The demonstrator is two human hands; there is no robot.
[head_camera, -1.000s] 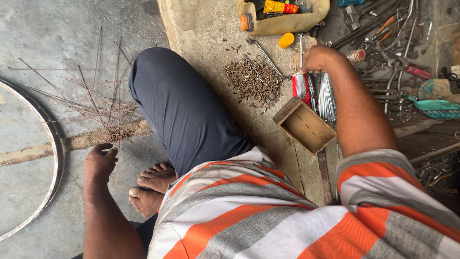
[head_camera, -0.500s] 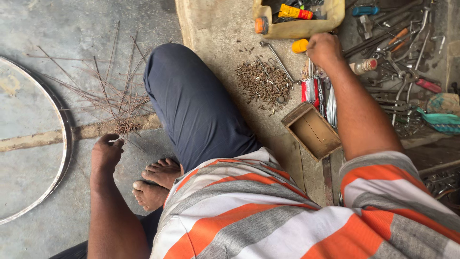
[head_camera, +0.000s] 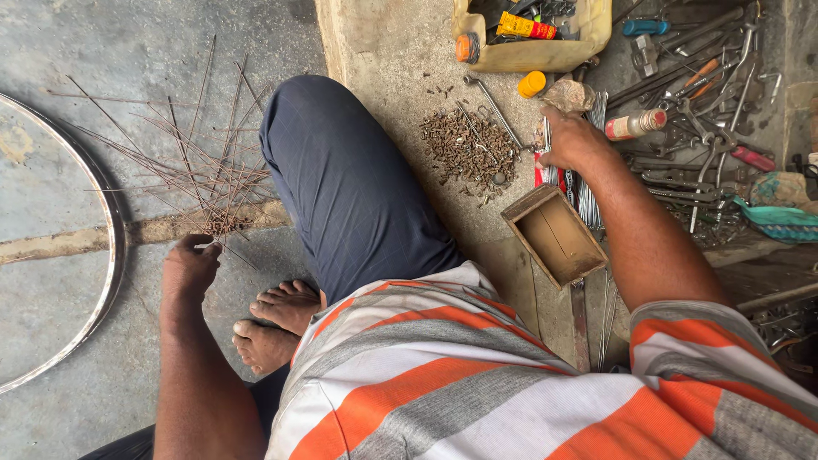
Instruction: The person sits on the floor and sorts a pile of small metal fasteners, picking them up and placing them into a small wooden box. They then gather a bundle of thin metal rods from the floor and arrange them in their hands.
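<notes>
Spokes (head_camera: 196, 183) fan beside the left hand (head_camera: 189, 268), its grip curled; right hand (head_camera: 575, 140) grip unclear.

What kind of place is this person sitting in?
Most likely a small bicycle repair workshop, worked from the concrete floor: a shiny metal wheel rim, a fan of thin rusty wire spokes by the left hand, and a heap of spanners and pliers.

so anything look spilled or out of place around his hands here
Mostly loose clutter. By the left hand, thin metal spokes lie fanned and crossing on the floor, not bundled. By the right hand, small rusty nipples are scattered in a loose pile, while the wooden box beside them sits empty and askew.
</notes>
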